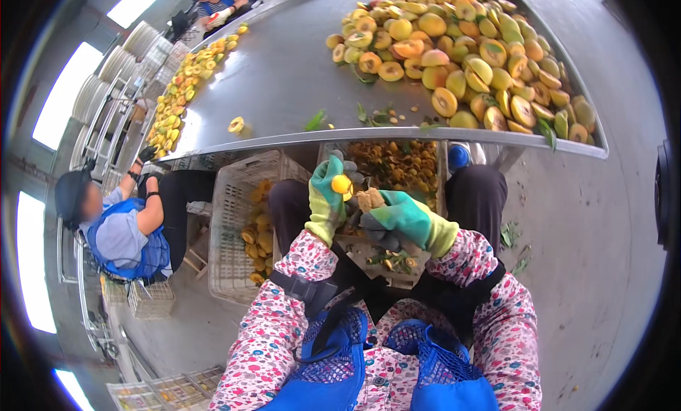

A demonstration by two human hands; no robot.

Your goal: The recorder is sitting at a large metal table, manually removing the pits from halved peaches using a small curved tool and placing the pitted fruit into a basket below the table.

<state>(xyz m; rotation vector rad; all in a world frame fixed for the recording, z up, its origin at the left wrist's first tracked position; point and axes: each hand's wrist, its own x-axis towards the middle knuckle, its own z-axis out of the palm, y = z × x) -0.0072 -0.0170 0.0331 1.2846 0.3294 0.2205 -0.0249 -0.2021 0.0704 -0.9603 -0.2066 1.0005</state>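
Note:
My left hand (328,198), in a green and yellow work glove, holds a small yellow piece of fruit (341,185) between thumb and fingers. Just right of it, my right hand (403,218), gloved alike, grips a brownish, rough-ended object (371,199) that I cannot identify for certain. The two hands are close together above my lap. Below and beyond them stands a crate of cut fruit pieces (404,163), partly hidden by the gloves. Many halved peaches (436,54) lie heaped on the metal table (276,65) in front of me.
A white plastic crate (229,219) with peach halves stands by my left knee. The table's raised metal edge (372,134) runs across in front. A co-worker (125,230) sits at the left, another (221,9) at the far side. Leaves and scraps (393,261) lie below my hands.

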